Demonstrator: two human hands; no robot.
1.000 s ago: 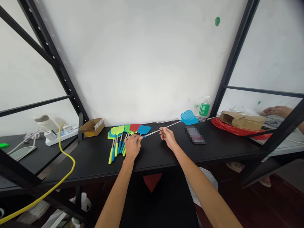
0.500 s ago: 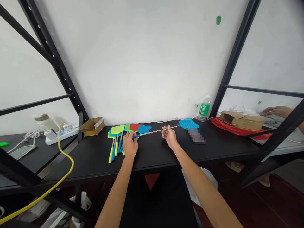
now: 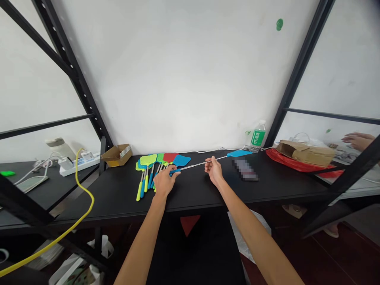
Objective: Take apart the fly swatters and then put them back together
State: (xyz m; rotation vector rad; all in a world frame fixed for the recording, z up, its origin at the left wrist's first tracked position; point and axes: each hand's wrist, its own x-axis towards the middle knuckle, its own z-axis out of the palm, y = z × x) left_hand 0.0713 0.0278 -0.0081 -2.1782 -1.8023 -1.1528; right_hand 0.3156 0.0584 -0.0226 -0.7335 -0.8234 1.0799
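My left hand [image 3: 164, 181] is closed round the blue handle of a fly swatter with a thin metal shaft. Its blue flap [image 3: 239, 153] extends to the right, seen nearly edge-on. Partway along the shaft, my right hand [image 3: 214, 171] has its fingers curled about the metal. Left of and behind my left hand, several fly swatters [image 3: 148, 160] in yellow-green, blue, green and red lie side by side on the black table [image 3: 190, 198], handles toward me. My left hand hides some of their handles.
An open cardboard box [image 3: 117, 157] sits at the back left. On the right are a pixelated flat object [image 3: 246, 169] and a green-labelled water bottle [image 3: 258, 137]. A yellow cable [image 3: 84, 213] runs down the left. Beyond the right frame, another person's hand [image 3: 358, 140] shows near a torn box [image 3: 310, 152].
The held swatter has rolled about its shaft: its flap went from broad to nearly edge-on. My left hand has shifted along the handle, showing more of it.
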